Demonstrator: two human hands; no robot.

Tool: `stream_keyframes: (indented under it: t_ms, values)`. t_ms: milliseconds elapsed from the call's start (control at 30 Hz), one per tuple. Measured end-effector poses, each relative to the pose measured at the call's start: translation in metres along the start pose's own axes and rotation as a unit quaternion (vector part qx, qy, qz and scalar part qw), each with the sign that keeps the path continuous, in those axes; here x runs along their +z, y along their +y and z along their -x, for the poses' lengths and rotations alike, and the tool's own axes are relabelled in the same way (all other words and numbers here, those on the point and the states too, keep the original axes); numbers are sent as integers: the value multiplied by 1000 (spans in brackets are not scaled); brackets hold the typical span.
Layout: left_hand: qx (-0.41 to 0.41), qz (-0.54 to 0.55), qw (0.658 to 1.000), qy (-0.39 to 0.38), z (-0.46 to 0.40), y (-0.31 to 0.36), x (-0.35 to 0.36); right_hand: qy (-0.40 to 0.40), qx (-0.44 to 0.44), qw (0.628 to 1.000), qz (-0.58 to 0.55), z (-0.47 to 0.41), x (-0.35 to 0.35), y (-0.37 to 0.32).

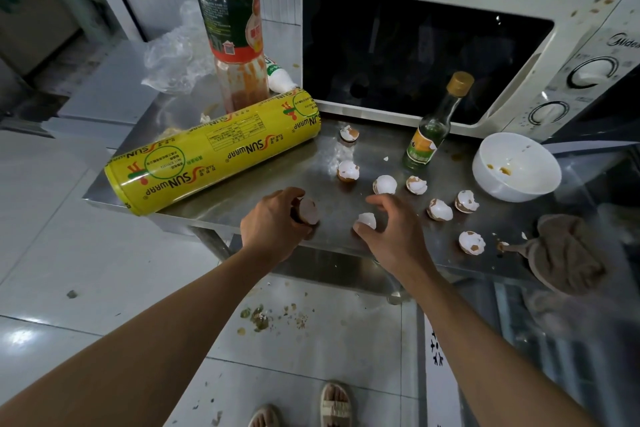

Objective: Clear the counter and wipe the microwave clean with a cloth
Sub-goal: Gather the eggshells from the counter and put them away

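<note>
Counter: eggshell in left hand, opening rightward.

Both my arms reach out in front of me, bare to the elbow. My left hand is curled, with its back turned up, and its fingers wrap round a piece of eggshell. My right hand is close beside it, not touching it. Its fingers are bent and spread like a claw, and its thumb and fingertips pinch a small eggshell. Down below I can see my toes in sandals.
</note>
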State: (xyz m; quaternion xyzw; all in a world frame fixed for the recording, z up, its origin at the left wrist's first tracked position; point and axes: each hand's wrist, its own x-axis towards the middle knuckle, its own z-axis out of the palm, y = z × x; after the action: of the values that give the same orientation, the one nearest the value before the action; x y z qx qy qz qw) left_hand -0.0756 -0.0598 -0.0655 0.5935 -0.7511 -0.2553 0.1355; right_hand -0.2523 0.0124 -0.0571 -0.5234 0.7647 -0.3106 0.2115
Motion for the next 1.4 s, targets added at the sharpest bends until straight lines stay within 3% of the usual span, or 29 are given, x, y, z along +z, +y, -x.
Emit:
stream_keyframes:
  t_ms: [433,967,1400]
  values:
    - [8,27,999,-24,-1,-6,-2,-52,-57,997,26,-8,18,-17]
    - [17,33,999,-14,-2,-19,-6,-198,-73,977,20,-33,28,-35]
    - [30,42,999,5,-1,-21,-5,-203,-119,972,22,-34,46,-37]
